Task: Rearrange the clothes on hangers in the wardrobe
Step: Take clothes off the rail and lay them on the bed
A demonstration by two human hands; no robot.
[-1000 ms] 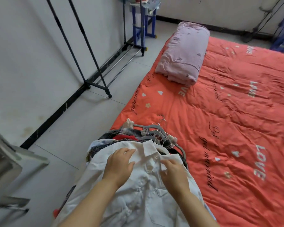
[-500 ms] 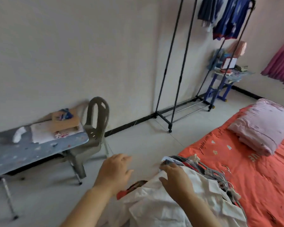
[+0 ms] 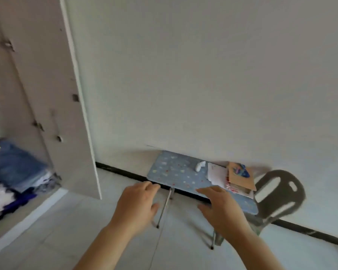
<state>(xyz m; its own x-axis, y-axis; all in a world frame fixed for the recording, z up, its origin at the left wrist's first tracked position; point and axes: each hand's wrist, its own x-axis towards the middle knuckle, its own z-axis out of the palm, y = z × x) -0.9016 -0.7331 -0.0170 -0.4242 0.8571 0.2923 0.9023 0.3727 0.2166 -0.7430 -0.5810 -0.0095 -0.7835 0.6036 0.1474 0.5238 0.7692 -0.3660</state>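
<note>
We see the wardrobe (image 3: 47, 90) at the far left, its tall door upright and standing open. The clothes (image 3: 14, 168) inside lie in flat folded stacks, blue denim over white, blurred. Our left hand (image 3: 134, 207) and right hand (image 3: 220, 209) hover with fingers relaxed, holding nothing. A dotted blue ironing board (image 3: 176, 172) runs left-right just beyond them, with a grey chair (image 3: 277, 191) at its right end.

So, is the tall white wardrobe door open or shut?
Open: the tall white wardrobe door stands swung out; folded blue clothes show inside.
</note>
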